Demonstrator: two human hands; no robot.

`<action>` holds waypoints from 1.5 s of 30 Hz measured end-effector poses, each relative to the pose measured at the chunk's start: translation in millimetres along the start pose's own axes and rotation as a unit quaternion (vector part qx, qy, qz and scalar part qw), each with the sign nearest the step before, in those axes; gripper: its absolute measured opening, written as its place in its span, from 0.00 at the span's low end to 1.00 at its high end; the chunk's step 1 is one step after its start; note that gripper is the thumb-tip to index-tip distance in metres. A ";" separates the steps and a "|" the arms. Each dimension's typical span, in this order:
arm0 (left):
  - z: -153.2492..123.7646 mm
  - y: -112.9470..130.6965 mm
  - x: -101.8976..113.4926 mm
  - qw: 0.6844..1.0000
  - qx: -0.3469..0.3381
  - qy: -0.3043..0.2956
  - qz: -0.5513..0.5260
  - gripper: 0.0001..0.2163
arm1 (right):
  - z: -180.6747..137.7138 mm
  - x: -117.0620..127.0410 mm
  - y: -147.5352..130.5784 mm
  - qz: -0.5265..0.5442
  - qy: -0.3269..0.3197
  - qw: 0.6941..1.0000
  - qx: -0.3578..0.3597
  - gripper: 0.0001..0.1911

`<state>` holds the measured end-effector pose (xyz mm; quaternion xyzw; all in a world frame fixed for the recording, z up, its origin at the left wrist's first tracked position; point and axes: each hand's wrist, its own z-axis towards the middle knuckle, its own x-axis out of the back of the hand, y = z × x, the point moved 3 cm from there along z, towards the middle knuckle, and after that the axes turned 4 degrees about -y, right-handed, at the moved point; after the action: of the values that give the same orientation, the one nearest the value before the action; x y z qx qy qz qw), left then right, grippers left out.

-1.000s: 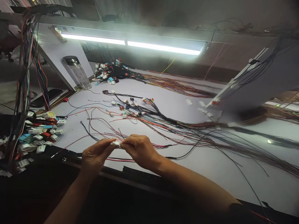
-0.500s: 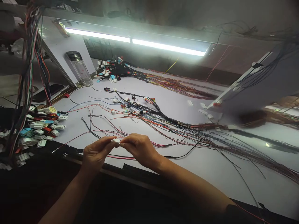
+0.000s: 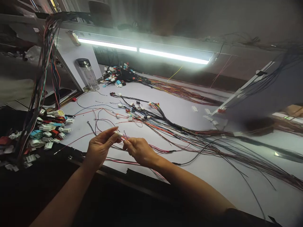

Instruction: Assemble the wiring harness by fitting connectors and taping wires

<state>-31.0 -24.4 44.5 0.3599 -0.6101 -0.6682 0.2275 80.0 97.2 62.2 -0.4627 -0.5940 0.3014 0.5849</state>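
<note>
A small white connector [image 3: 119,134] is pinched between thumb and forefinger of the left hand [image 3: 99,148]. It is held just above the table [image 3: 213,176], near the near edge, left of middle. A thin red wire [image 3: 127,138] is pinched by the pressed-together fingertips of the right hand [image 3: 139,151], just beside the connector. A wire bundle [image 3: 180,129] is spread from the table's middle toward the right edge. Loose plugs [image 3: 49,132] are heaped at the left edge. A bottle [image 3: 88,74] is stood upright at the far left corner.

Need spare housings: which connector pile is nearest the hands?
The left-edge pile, near the left hand; the other pile lies far back by the bottle.
</note>
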 end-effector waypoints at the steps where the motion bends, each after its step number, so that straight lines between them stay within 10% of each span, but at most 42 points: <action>1: 0.3 -1.3 -4.1 0.999 0.022 -0.017 -0.028 0.20 | 2.0 0.7 2.7 0.043 -0.002 0.999 -0.006 0.18; 10: 3.0 -8.9 -46.4 0.985 0.117 -0.052 -0.116 0.16 | 14.2 9.1 4.9 0.144 -0.064 0.988 0.005 0.25; 18: 64.5 31.2 2.7 0.983 0.027 0.087 -0.162 0.08 | -9.5 43.6 17.3 0.143 -0.157 0.977 -0.036 0.21; 27: 92.5 -0.3 48.1 0.969 0.079 0.191 -0.138 0.09 | -23.0 77.2 73.2 -0.124 0.016 0.992 -0.022 0.17; 35: 96.9 -13.4 61.0 0.963 0.102 0.208 -0.134 0.12 | -51.2 106.2 92.4 -0.124 0.191 0.973 0.035 0.16; 45: 112.2 -6.2 58.0 0.969 0.079 0.191 -0.135 0.11 | -103.8 104.2 112.1 -0.425 0.184 0.882 0.084 0.08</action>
<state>-152.2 6.6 26.2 0.5773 -0.5515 -0.5612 0.2184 214.9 215.9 18.6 -0.1621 -0.5879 -0.0175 0.7923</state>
